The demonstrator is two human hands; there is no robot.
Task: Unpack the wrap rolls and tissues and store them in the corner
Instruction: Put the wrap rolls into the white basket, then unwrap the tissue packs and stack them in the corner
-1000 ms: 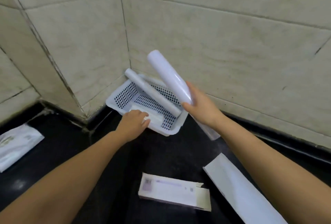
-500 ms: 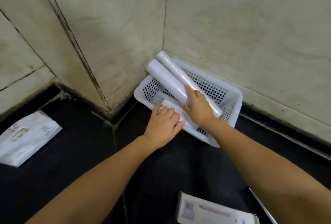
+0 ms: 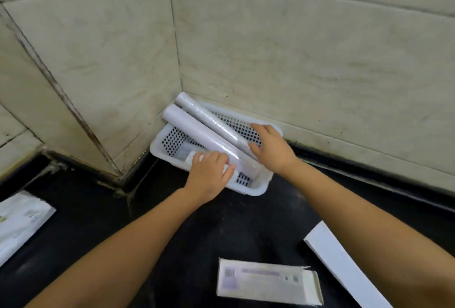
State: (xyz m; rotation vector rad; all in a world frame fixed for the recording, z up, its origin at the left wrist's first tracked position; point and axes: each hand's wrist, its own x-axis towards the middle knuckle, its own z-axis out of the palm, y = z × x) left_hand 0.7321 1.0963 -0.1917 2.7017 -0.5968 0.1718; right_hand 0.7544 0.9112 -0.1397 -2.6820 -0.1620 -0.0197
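Observation:
A white perforated basket [image 3: 248, 191] sits on the black counter, pushed into the tiled corner. Two white wrap rolls lie slanted in it side by side: the nearer roll [image 3: 197, 130] and the rear roll [image 3: 209, 118], whose upper ends lean on the basket's far corner. A pale pack [image 3: 183, 154] lies on the basket floor, mostly hidden. My left hand [image 3: 209, 175] curls over the basket's near rim, fingers inside. My right hand [image 3: 273, 150] rests with fingers spread at the basket's right end, thumb touching the rolls' lower ends.
An opened flat carton [image 3: 266, 280] lies on the counter near me. A long white box [image 3: 344, 266] lies at the lower right. A white printed packet [image 3: 19, 221] is at the far left. Tiled walls close off the back and left.
My right hand laid the second roll into the basket beside the first and let it go, then slid to the basket's right end. My left hand stayed at the near rim.

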